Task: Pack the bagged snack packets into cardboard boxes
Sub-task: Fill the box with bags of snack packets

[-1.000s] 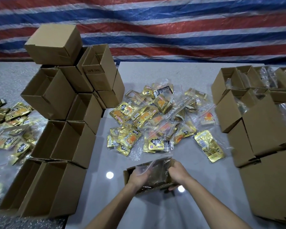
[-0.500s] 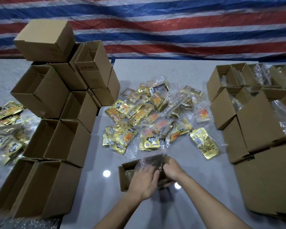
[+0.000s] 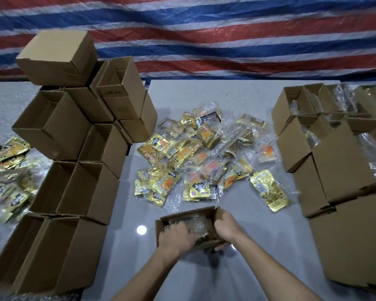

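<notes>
A small open cardboard box [image 3: 187,214] stands on the grey table near its front edge. A clear bag of snack packets [image 3: 199,225] lies inside it, mostly hidden. My left hand [image 3: 175,238] reaches into the box from the near side and presses down on the bag. My right hand [image 3: 226,228] grips the box's right wall, thumb inside and fingers underneath. Just beyond the box lies a loose pile of bagged gold and orange snack packets [image 3: 195,157].
Empty open boxes [image 3: 74,131] are stacked on the left, with more bagged packets [image 3: 7,170] beyond them. Boxes holding bags [image 3: 334,148] crowd the right side. A striped tarp [image 3: 204,40] hangs behind the table [image 3: 204,94].
The bag that stuck up above the box has gone down inside it. My left hand moved from the box's left side into the opening; my right hand shifted to the right wall.
</notes>
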The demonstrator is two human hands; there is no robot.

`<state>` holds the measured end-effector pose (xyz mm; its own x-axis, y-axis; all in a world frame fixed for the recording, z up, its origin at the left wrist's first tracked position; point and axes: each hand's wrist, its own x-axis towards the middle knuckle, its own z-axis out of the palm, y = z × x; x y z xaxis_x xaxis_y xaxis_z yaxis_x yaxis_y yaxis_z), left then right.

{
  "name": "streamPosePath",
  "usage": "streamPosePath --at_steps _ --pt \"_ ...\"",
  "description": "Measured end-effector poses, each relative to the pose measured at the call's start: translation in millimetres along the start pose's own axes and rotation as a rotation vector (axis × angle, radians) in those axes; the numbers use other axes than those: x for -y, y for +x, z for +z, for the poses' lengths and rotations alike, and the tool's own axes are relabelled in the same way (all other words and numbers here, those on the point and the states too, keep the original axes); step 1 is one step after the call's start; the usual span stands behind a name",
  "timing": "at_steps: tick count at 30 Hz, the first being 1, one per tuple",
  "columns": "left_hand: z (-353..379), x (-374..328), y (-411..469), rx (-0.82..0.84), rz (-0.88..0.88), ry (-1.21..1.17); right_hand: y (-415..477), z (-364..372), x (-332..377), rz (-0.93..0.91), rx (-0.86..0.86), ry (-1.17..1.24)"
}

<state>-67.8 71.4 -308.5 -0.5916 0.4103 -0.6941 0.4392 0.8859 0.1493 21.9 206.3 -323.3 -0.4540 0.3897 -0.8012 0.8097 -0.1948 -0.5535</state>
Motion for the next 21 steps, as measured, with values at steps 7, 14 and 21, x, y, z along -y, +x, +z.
streamPosePath --at_steps 7,14,21 --pt "-4 -8 -32 -0.214 0.022 0.318 4 1 -2 -0.015 0.006 -0.008" --pt "5 -25 2 0.041 -0.052 0.086 7 3 -6 -0.021 -0.018 -0.027" --pt "11 -17 24 0.176 0.228 0.059 4 -4 -15 -0.046 -0.135 -0.068"
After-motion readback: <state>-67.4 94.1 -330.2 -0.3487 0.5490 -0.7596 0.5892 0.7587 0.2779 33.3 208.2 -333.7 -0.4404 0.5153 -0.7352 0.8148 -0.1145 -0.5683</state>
